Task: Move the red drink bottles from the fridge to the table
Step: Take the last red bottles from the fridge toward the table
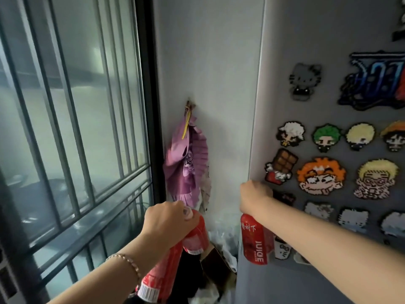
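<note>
My left hand [164, 222] grips two red drink bottles by their tops: one red bottle [195, 234] hangs just under the fingers, and a second red bottle [161, 275] slants down toward my forearm. My right hand [254, 198] holds a third red bottle [256, 242], labelled JUICE, by its top. This bottle hangs upright in front of the left edge of the grey fridge door [328, 40]. My right knuckles are at that door edge. The fridge's inside is hidden, and no table is in view.
Several pixel-art magnets [321, 176] cover the fridge door. A purple cloth [188, 163] hangs from a hook on the white wall. A barred window [72, 119] fills the left side. Plastic bags and dark clutter [221, 257] lie on the floor between wall and fridge.
</note>
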